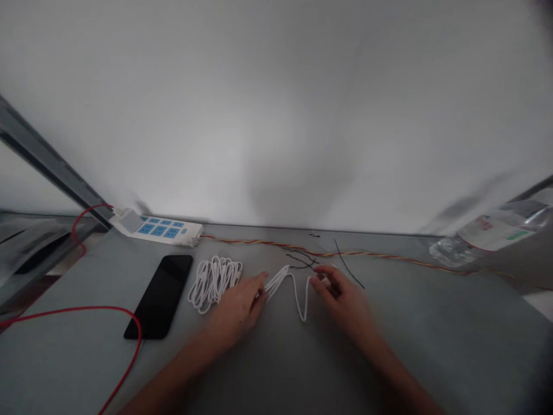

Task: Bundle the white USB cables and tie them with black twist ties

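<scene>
A white cable lies in loose loops on the grey table between my hands. My left hand pinches one folded stretch of that cable at its fingertips. My right hand is closed round the cable's other end, which is mostly hidden by the fingers. A second white cable, coiled in a bundle, rests just left of my left hand, apart from it.
A black phone lies face up at the left. Behind it sit a white and blue power strip and a red wire. A twisted red-yellow wire and thin black wires run along the wall. Plastic bags lie at the right.
</scene>
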{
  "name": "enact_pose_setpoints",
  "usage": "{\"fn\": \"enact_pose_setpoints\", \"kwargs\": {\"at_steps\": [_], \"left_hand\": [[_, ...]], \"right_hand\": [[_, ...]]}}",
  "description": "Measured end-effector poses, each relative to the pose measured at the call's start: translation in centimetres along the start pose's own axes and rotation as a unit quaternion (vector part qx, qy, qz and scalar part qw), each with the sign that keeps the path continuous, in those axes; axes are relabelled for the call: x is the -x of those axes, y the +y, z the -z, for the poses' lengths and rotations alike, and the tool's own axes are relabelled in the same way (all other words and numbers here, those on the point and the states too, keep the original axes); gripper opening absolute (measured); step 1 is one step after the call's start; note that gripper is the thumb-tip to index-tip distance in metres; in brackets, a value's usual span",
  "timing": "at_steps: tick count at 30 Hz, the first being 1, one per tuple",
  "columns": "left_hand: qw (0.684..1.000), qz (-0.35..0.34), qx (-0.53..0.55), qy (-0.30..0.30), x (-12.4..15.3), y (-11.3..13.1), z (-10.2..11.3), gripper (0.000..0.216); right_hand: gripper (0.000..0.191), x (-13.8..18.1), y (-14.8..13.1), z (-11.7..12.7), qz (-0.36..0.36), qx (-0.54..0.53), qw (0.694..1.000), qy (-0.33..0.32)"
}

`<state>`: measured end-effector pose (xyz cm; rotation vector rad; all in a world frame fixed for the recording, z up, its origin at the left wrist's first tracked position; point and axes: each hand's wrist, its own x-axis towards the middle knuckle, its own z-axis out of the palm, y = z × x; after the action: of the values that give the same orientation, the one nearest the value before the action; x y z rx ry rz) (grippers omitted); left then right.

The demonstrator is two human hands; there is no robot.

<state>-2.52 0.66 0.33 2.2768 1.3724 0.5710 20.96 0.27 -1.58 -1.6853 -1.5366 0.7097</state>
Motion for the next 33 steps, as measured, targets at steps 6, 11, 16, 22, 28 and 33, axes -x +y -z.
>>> {"fn": "enact_pose_setpoints", "kwargs": {"at_steps": [6, 11, 16, 22, 28, 33], "left_hand": [[0.997, -0.064, -0.031, -0.025, 0.3, 0.7, -0.4, 0.029], [0.997, -0.070, -0.021, -0.013, 0.2, 1.0, -0.7, 0.025], [0.997, -0.059, 0.034, -0.021, 0.3, 1.3, -0.5, 0.021], [0.940, 0.106, 0.323, 0.005, -0.4, 1.3, 0.2, 0.023], [0.812, 0.202, 0.506, 0.211, -1.6, -0.4, -0.1, 0.033], [0.817, 0.190, 0.501, 0.212, -1.6, -0.6, -0.4, 0.029]], "right_hand": [[0.037, 1.5, -1.5, -1.8, 0.001, 0.097, 0.992, -0.082], [0.031, 1.2, -1.0, -2.2, 0.032, 0.062, 0.991, -0.118], [0.024, 0.8, -1.1, -1.9, 0.011, 0.008, 0.991, -0.130], [0.017, 0.5, -1.5, -0.5, -0.003, 0.095, 0.987, -0.128], [0.015, 0.3, -1.7, 1.2, 0.018, 0.096, 0.974, -0.206], [0.016, 0.3, -1.9, 1.7, 0.041, 0.067, 0.968, -0.239]]}}
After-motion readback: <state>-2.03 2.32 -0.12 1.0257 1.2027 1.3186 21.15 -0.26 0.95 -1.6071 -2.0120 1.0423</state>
